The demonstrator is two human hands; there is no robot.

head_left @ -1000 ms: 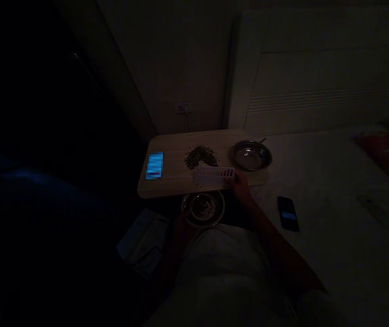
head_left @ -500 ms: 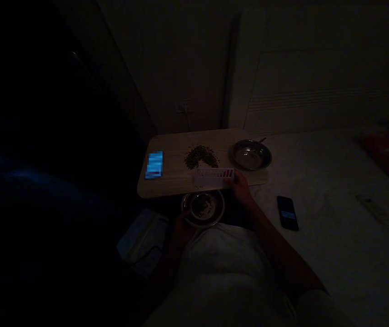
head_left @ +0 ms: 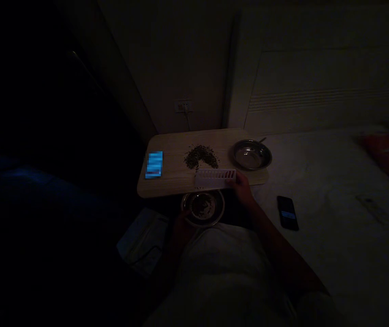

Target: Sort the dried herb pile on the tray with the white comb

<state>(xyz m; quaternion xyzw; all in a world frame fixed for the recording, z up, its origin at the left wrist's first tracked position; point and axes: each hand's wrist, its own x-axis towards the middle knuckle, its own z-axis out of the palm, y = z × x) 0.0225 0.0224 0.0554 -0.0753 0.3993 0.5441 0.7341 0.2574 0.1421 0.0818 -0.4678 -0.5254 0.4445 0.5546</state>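
My right hand (head_left: 241, 187) is closed on the right end of a white slotted plastic tray (head_left: 213, 179), which stands at the front part of the wooden table (head_left: 170, 181). Behind the tray lies a loose heap of small dark seed-like bits (head_left: 199, 156), with a few more near the table's front edge. Just below that edge, my left hand (head_left: 183, 225) grips the rim of a metal bowl (head_left: 220, 213). Dark bits lie inside the bowl against a paler round area. The dim light hides most of the left fingers.
On the table are a lit phone (head_left: 154, 165) at the left and a second metal bowl (head_left: 251, 156) with a handle-like piece at the right. A dark phone (head_left: 287, 213) and a red cloth-like thing (head_left: 385, 154) lie on the white bedding (head_left: 337, 254). A wall socket (head_left: 183, 106) holds a plug.
The slotted tray and my right hand have shifted very slightly to the right. My left hand and the bowl stay in place.
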